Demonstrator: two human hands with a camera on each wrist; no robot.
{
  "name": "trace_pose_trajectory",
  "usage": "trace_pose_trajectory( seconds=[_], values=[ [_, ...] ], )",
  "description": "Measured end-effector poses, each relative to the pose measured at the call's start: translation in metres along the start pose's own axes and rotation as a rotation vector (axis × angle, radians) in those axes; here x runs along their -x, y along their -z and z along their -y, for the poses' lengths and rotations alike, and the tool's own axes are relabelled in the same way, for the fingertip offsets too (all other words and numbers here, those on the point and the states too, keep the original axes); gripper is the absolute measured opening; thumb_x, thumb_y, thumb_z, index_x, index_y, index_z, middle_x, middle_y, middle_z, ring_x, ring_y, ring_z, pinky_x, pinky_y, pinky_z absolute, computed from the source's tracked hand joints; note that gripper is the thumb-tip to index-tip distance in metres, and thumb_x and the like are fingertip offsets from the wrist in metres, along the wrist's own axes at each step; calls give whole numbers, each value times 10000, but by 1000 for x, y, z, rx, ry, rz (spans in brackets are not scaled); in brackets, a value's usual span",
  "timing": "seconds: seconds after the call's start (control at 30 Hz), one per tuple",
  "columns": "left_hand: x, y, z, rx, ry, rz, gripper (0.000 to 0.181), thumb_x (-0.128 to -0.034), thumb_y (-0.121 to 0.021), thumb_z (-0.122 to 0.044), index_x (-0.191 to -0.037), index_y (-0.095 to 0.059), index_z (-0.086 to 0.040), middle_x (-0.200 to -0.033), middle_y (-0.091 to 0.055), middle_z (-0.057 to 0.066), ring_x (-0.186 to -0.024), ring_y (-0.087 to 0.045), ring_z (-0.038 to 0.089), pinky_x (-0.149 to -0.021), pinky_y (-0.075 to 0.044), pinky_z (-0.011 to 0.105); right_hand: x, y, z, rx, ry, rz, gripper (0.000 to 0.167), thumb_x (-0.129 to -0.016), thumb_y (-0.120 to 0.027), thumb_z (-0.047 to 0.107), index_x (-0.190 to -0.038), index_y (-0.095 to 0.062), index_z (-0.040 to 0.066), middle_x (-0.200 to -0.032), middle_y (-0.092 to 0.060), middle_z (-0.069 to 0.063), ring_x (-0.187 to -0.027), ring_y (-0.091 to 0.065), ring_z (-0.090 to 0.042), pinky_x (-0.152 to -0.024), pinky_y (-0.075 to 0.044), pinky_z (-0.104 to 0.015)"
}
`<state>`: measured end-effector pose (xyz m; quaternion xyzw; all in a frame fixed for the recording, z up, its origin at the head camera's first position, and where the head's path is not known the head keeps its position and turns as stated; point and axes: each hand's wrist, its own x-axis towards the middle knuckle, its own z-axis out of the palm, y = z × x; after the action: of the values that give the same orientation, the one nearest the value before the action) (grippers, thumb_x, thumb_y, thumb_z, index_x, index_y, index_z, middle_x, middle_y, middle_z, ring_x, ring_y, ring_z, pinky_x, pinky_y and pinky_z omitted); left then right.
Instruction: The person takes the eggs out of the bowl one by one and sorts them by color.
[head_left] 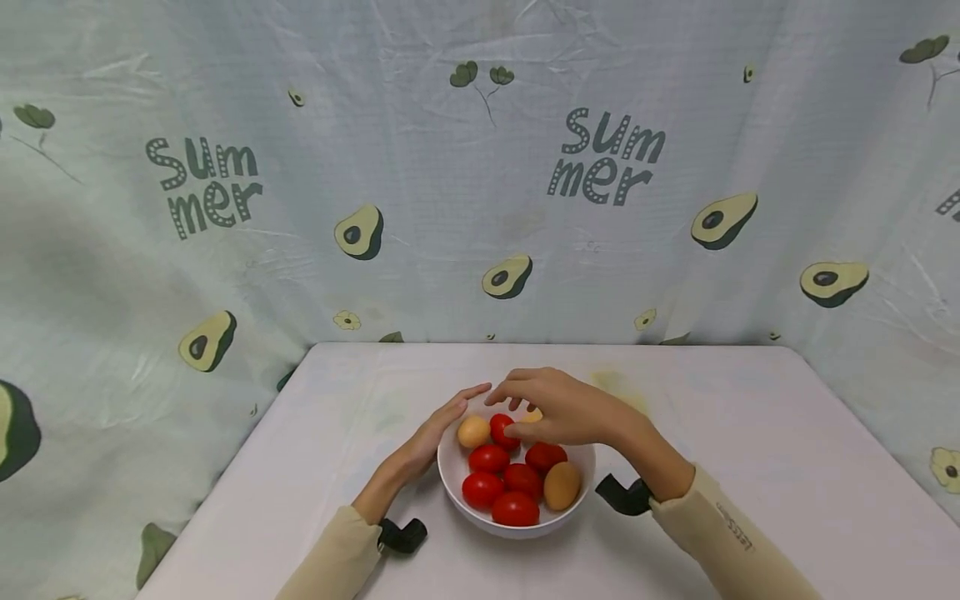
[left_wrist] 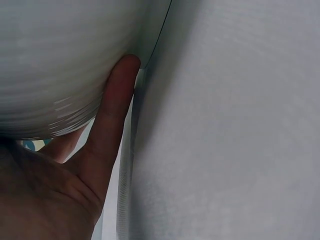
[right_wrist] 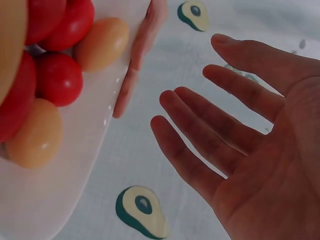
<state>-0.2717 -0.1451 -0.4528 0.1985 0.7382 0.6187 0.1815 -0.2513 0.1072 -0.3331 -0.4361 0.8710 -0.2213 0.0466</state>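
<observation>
A white bowl [head_left: 516, 532] stands on the table, filled with tan eggs [head_left: 562, 486] and several smooth red ovals [head_left: 515, 508], tomatoes or dyed eggs, I cannot tell which. My left hand [head_left: 429, 435] lies along the bowl's left side with its fingers extended. In the left wrist view that hand [left_wrist: 95, 160] touches the bowl's ribbed outer wall [left_wrist: 55, 65]. Above the far part of the bowl hovers my right hand [head_left: 566, 408], which partly hides an egg. The right wrist view shows this hand [right_wrist: 250, 145] holding nothing, its fingers spread and relaxed.
The white-covered table [head_left: 750, 450] extends around the bowl on all sides. Behind it hangs a pale cloth [head_left: 435, 175] printed with avocados and lettering. A black strap piece [head_left: 626, 495] sticks out at each wrist.
</observation>
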Motion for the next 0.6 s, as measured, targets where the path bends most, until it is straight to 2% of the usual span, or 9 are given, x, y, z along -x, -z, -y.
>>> trace_pose_trajectory(
  seconds=[0.17, 0.27, 0.4, 0.5, 0.6],
  values=[
    [2, 1, 0, 9, 12, -28, 564, -1111, -218, -438, -1629, -301, -231, -1717, -239, 57, -1600, -165, 326, -1305, -57, 591, -23, 4, 2, -31, 54, 54, 324, -962, -687, 191, -1278, -705, 126, -1226, -726, -30, -1071, -696, -197, -895, -613, -343],
    [1, 1, 0, 30, 20, -25, 566, -1111, -213, -426, -1627, -293, -208, -1708, -248, 70, -1586, -194, 303, -1314, -98, 544, -36, 3, -3, -59, 68, 91, 286, -966, -690, 191, -1235, -714, 97, -1196, -742, -53, -1061, -703, -204, -894, -613, -340],
    [0, 1, 1, 44, 23, -16, 549, -1109, -213, -408, -1610, -321, -211, -1692, -275, 77, -1561, -252, 294, -1304, -179, 519, -47, -3, -9, -88, 24, 161, 221, -971, -698, 208, -1172, -747, 129, -1114, -759, 14, -1052, -694, -152, -883, -592, -252],
    [0, 1, 0, 49, 22, -15, 540, -1108, -213, -388, -1603, -336, -210, -1694, -272, 79, -1570, -238, 298, -1312, -146, 518, -53, -8, -12, -100, -22, 209, 204, -969, -704, 182, -1161, -767, 152, -1084, -766, 40, -1073, -697, -159, -894, -592, -244],
    [2, 0, 0, 57, 15, -14, 537, -1111, -207, -374, -1604, -336, -205, -1691, -282, 79, -1572, -234, 283, -1321, -127, 467, -58, -13, -13, -104, -59, 243, 245, -952, -721, 141, -1191, -768, 160, -1119, -771, 27, -1089, -702, -174, -895, -602, -260]
  ],
)
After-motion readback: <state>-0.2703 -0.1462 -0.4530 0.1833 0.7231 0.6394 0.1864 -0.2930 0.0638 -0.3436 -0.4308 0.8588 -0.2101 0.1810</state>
